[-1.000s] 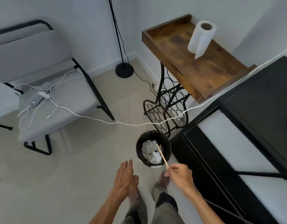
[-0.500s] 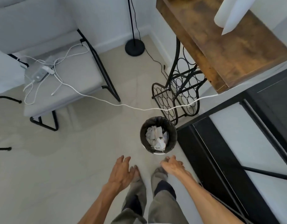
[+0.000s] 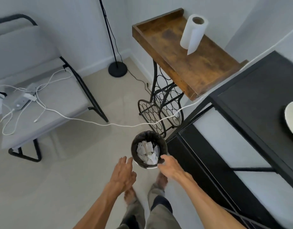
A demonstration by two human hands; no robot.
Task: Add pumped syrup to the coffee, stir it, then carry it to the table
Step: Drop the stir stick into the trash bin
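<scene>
A small black waste bin point(image 3: 135, 147) stands on the floor in front of my feet, filled with crumpled white paper. My right hand point(image 3: 171, 167) hangs over the bin's near right rim, fingers loosely apart and holding nothing. My left hand point(image 3: 123, 174) is just left of the bin, open and empty, palm down. No coffee cup, syrup pump or stirrer shows in this view. At the far right edge a white dish point(image 3: 292, 119) lies on the black table point(image 3: 258, 100).
A wooden-topped wine rack point(image 3: 183, 63) with a paper towel roll point(image 3: 193, 33) stands behind the bin. A white cable point(image 3: 109, 124) stretches across the floor from a grey chair point(image 3: 48, 103). A black lamp base point(image 3: 117, 69) sits by the wall.
One second ago my right hand held a wooden stir stick over the bin; now the stick is gone from my hand. Both hands are empty, and the view has tilted back up.
</scene>
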